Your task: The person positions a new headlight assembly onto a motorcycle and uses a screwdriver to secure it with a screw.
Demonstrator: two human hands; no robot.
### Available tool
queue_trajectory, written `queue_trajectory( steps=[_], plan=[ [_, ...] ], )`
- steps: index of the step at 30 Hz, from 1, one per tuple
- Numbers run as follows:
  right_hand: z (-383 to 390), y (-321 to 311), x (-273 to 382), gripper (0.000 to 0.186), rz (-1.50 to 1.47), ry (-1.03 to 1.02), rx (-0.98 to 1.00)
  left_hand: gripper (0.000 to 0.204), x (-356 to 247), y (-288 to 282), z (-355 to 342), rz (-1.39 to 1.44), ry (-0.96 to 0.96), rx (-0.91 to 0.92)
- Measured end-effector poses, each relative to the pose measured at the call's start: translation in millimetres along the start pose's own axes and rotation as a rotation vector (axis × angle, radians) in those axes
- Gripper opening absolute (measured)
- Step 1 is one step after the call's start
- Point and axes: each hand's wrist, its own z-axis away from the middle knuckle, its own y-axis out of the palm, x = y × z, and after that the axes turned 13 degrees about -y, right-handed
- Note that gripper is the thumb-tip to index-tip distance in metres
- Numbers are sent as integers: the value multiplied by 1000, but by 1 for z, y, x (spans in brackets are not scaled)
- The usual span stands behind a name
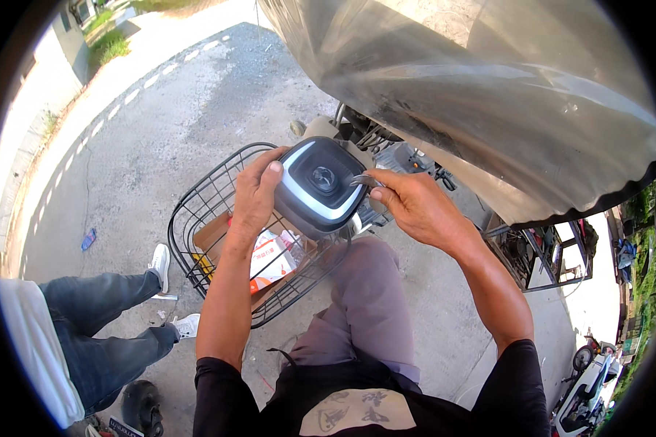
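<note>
My left hand (259, 186) grips the left side of a dark, rounded-square housing (321, 207) with a pale band around its face and a clear round piece at the centre. The housing is raised over the inner end of a black wire basket (197, 191). At its right edge, my right hand (408, 200) pinches a small curved silvery metal piece (360, 180), whose kind I cannot make out. The tip of that piece lies over the housing's face. My right fingers hide the rest of it.
In the basket lie a cardboard box (210, 237) and a white-and-orange package (271, 260). A large translucent cover (444, 87) hangs at upper right, above vehicle parts. Another person's legs (106, 298) are at left. A scooter (587, 397) stands at lower right.
</note>
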Motion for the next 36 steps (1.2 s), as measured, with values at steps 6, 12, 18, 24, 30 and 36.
queue_trajectory(
  steps=[6, 12, 18, 24, 30, 36],
  plan=[
    [15, 32, -7, 42, -136, 60, -217, 61, 0, -1, -4, 61, -119, 7],
    [18, 37, -7, 41, -226, 85, -253, 61, 7, -1, -11, 129, -203, 10],
    [50, 18, 13, 21, -134, 188, -241, 61, 1, -5, -7, 92, -180, 12],
    [111, 1, 5, 11, 17, -24, -382, 59, 0, -1, -4, 87, -102, 13],
    [158, 5, 8, 11, -149, 341, -369, 57, -8, 7, 8, 65, 5, 43],
    [137, -1, 40, 37, 158, 179, -269, 94, -22, 11, 18, 98, -4, 189]
  ],
)
